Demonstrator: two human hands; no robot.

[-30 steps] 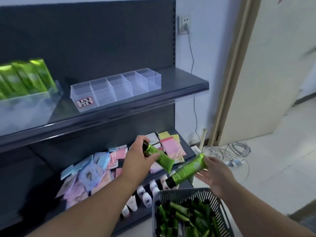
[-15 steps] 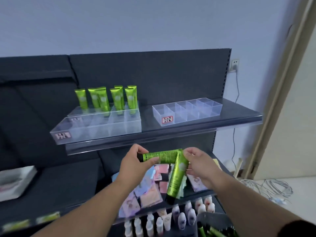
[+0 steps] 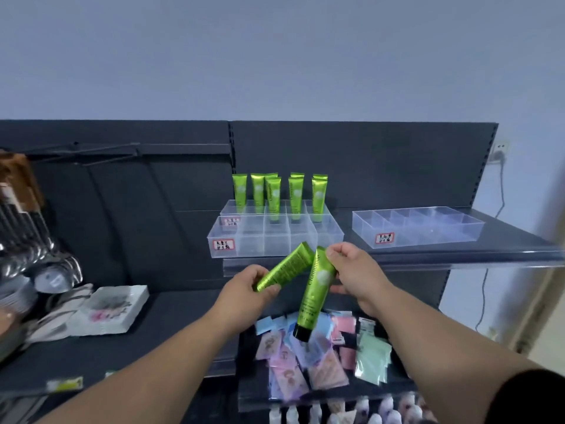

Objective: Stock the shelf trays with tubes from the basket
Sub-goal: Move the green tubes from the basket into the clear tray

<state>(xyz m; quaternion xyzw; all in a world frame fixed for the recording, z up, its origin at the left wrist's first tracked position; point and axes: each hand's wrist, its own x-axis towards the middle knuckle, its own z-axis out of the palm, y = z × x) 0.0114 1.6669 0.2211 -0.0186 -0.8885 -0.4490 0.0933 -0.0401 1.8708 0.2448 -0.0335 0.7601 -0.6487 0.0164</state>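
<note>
Although its cap is hidden in the palm, a shiny green plastic tube point(image 3: 286, 267) slants up from the gripping left hand point(image 3: 246, 290), just below the clear divided plastic tray point(image 3: 244, 240). Beside it, the right hand point(image 3: 357, 276) pinches a second green tube point(image 3: 316, 290) by its crimped end, black cap down. The tray's red-bordered label point(image 3: 223, 244) is unreadable.

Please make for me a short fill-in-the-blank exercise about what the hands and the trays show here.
The left hand grips the first tube, coloured ______.
The right hand holds the second tube, black cap pointing ______.
The standing tubes are in the stocked tray, ______ of the empty tray.
Missing words: green; down; left.
</note>
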